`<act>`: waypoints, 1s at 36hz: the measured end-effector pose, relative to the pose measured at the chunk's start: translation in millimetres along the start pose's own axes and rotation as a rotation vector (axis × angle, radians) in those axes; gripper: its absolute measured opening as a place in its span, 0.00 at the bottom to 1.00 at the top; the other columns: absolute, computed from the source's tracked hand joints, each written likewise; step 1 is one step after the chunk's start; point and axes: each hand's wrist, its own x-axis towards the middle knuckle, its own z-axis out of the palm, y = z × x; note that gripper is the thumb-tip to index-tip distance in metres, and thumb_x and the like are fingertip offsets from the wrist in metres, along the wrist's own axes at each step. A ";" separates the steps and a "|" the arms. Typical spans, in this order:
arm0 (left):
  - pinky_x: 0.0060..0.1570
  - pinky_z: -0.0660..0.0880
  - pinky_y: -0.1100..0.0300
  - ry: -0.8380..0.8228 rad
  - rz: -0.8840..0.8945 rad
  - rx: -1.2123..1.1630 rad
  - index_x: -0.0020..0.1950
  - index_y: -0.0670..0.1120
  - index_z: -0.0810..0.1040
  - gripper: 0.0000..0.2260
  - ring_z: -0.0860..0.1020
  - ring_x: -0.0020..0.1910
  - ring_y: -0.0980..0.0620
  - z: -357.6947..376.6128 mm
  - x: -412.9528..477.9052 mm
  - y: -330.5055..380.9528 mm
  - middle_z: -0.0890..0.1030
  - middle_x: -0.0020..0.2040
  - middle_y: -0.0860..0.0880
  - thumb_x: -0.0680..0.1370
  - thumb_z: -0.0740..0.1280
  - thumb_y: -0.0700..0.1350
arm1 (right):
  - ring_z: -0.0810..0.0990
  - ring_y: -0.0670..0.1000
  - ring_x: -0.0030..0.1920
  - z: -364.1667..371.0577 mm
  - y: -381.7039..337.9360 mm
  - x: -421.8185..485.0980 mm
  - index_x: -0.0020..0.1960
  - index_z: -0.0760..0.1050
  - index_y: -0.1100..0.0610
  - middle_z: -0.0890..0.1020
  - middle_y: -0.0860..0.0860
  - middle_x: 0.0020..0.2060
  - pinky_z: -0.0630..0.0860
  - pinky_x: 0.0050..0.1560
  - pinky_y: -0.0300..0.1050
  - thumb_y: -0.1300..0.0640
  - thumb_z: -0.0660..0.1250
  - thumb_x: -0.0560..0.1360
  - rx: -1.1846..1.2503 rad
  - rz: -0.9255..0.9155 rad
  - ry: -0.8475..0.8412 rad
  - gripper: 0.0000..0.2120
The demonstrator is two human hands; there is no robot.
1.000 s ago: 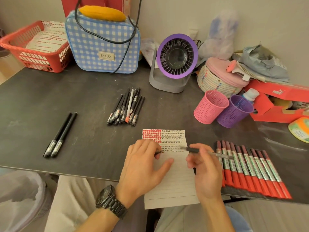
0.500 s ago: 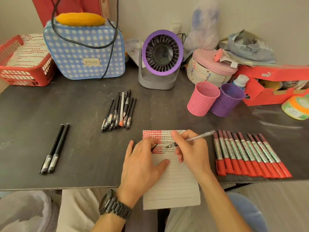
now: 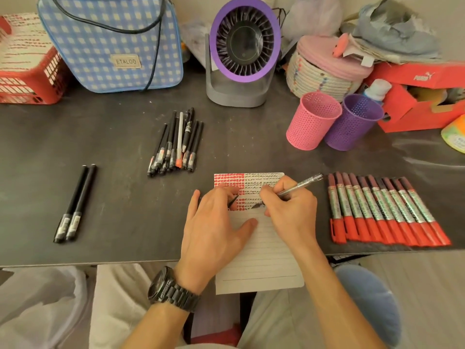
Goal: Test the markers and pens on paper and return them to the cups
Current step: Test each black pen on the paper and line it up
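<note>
"What is my right hand (image 3: 292,210) doing now?"

"I see it gripping a see-through pen (image 3: 299,186). The fingers are curled round it. The tip is down on the paper (image 3: 261,260), at the end of the rows of little black marks."

"Was it like that before?"

"No. A second ago I had the pen lying sideways in that hand, pointing at the red markers (image 3: 387,212). Then I turned it, and the tip has stayed on the paper since."

"And my left hand (image 3: 216,222)?"

"It has not moved. It rests on the paper, and its fingertips pinch a small black cap (image 3: 232,200)."

"Where is everything else?"

"The paper lies at the near edge of the counter (image 3: 120,197) and hangs over it a bit. The red markers lie in a neat row just right of it. A bunch of black pens (image 3: 176,144) lies behind it to the left, and two more pens (image 3: 75,202) lie far left. The pink cup (image 3: 312,122) and purple cup (image 3: 352,124) stand touching, back on the right. None of those have moved."
</note>
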 end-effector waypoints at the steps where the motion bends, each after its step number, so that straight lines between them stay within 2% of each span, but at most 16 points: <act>1: 0.78 0.46 0.57 0.000 0.000 0.005 0.64 0.54 0.70 0.25 0.72 0.64 0.62 -0.2 -0.3 0.1 0.76 0.59 0.62 0.71 0.71 0.62 | 0.75 0.42 0.24 0.4 0.1 0.0 0.32 0.72 0.56 0.79 0.49 0.22 0.69 0.31 0.30 0.53 0.69 0.70 -0.003 0.001 -0.003 0.11; 5: 0.78 0.46 0.57 0.002 -0.007 0.018 0.63 0.53 0.71 0.24 0.73 0.62 0.61 -0.9 -0.7 1.8 0.76 0.58 0.62 0.72 0.72 0.61 | 0.76 0.41 0.24 0.0 -0.3 -0.7 0.31 0.73 0.57 0.79 0.49 0.22 0.69 0.31 0.29 0.53 0.69 0.70 -0.005 -0.004 -0.003 0.12; 10: 0.78 0.47 0.56 0.001 -0.010 0.031 0.62 0.53 0.72 0.23 0.73 0.62 0.61 -1.9 -0.8 2.6 0.71 0.56 0.65 0.72 0.73 0.60 | 0.77 0.40 0.24 0.7 -0.3 -0.3 0.31 0.72 0.57 0.79 0.49 0.22 0.69 0.31 0.29 0.54 0.69 0.72 -0.039 -0.024 0.000 0.13; 20: 0.79 0.50 0.53 -0.009 -0.009 0.023 0.62 0.53 0.72 0.23 0.73 0.60 0.61 -2.7 -0.7 3.6 0.71 0.50 0.65 0.72 0.73 0.59 | 0.78 0.40 0.25 0.4 1.5 -0.4 0.32 0.73 0.58 0.80 0.49 0.23 0.69 0.31 0.28 0.56 0.70 0.74 -0.070 -0.038 -0.006 0.14; 23: 0.79 0.50 0.53 0.000 -0.002 0.008 0.56 0.54 0.70 0.20 0.73 0.60 0.60 -2.5 -0.9 3.7 0.72 0.51 0.64 0.72 0.74 0.58 | 0.78 0.40 0.24 1.1 0.7 0.2 0.32 0.73 0.58 0.79 0.50 0.22 0.69 0.30 0.28 0.56 0.70 0.73 -0.067 -0.039 -0.002 0.14; 28: 0.79 0.51 0.52 -0.001 0.002 0.000 0.53 0.56 0.66 0.19 0.73 0.60 0.61 -2.7 -1.4 4.2 0.75 0.54 0.63 0.72 0.74 0.58 | 0.78 0.40 0.24 0.5 1.3 -0.3 0.31 0.73 0.58 0.79 0.50 0.22 0.69 0.30 0.29 0.56 0.70 0.74 -0.060 -0.046 0.002 0.14; 36: 0.79 0.51 0.52 -0.006 0.001 0.023 0.49 0.55 0.66 0.18 0.73 0.62 0.61 -2.3 -0.9 3.9 0.76 0.60 0.62 0.72 0.73 0.59 | 0.78 0.41 0.25 0.6 2.5 0.5 0.31 0.73 0.58 0.79 0.51 0.22 0.70 0.30 0.30 0.55 0.70 0.73 -0.057 -0.049 -0.002 0.14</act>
